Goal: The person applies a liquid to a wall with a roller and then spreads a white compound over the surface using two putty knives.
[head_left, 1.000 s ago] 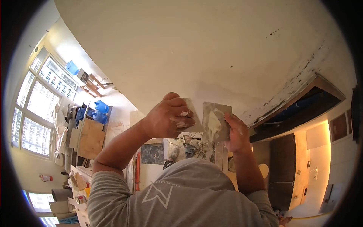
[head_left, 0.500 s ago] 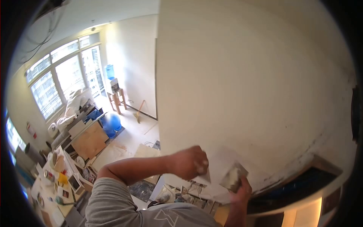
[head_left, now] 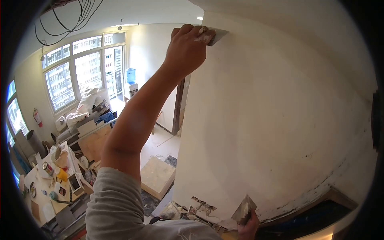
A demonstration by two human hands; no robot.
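In the head view, the left hand [head_left: 187, 50] is raised high at the upper left edge of the broad cream-coloured wall [head_left: 256, 120]. Its fingers are closed around a thin, flat grey blade [head_left: 219, 36], whose pointed corner reaches over the wall; whitish smears mark the knuckles. The right hand [head_left: 249, 227] is low, near the wall's bottom, closed on a second, squarish grey blade [head_left: 244, 210] tilted with one corner up. The step in hand looks like working the raised blade along the wall's upper edge. From this spot, any stroke calls for an even edge and a steady wrist.

Whether the raised blade touches the wall or hangs just off it cannot be told. Its handle is hidden inside the fist, and the right hand's wrist and forearm are cut off by the frame's bottom. How much material sits on the lower blade is hard to make out. Well apart at the left, a pale table [head_left: 41, 183] carries a yellow container [head_left: 61, 174] among small clutter too small to tell.
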